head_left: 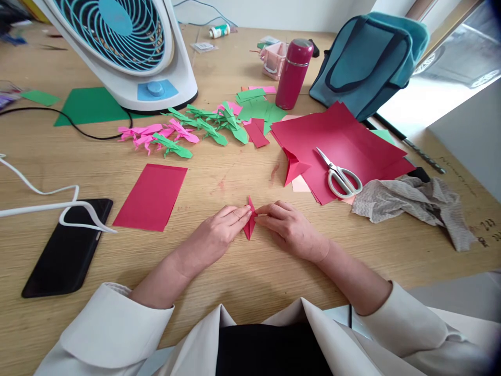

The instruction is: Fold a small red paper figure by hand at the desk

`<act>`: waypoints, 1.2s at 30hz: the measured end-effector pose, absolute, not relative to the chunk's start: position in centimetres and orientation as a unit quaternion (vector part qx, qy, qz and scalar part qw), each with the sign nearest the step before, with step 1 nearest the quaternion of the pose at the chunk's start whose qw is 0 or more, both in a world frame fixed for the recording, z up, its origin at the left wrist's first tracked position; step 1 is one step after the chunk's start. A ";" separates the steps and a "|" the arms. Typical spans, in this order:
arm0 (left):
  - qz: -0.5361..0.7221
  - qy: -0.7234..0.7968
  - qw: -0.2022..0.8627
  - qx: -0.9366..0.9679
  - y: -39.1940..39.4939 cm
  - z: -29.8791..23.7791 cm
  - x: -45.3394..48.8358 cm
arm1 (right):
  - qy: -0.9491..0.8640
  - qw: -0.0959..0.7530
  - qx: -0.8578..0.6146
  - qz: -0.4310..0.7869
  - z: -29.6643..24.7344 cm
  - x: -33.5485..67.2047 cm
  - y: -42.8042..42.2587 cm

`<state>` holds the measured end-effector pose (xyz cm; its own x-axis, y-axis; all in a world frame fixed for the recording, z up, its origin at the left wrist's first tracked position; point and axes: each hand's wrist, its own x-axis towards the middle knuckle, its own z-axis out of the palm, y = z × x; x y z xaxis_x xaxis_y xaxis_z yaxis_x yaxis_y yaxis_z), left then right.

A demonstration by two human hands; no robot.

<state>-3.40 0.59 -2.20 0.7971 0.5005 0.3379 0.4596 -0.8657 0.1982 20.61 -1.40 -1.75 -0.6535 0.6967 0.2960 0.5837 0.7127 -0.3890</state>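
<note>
A small folded red paper piece [249,222] lies on the wooden table [242,271] between both hands. My left hand [217,234] pinches its left side with fingertips together. My right hand [287,225] pinches its right side the same way. A flat red paper rectangle [152,196] lies to the left of my left hand. Another folded red piece [294,167] rests beyond my right hand, at the edge of a stack of red sheets [344,141].
Scissors [340,175] lie on the red stack. Pink and green folded figures [183,133] sit mid-table. A fan [129,47], green paper [92,106], black phone [68,245], white cable [47,196], magenta bottle [293,73], teal bag [368,60] and crumpled cloth [415,201] surround the work area.
</note>
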 end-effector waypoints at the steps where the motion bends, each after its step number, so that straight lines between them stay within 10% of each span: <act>1: 0.192 0.253 0.051 0.947 0.6 -2.2 -3.4 | -0.899 0.218 -0.356 0.130 -1.8 20.6 -1.4; 36: 0.133 0.219 0.031 0.966 0.6 -2.1 -4.6 | -0.850 0.279 -0.384 0.229 -1.4 19.6 -0.9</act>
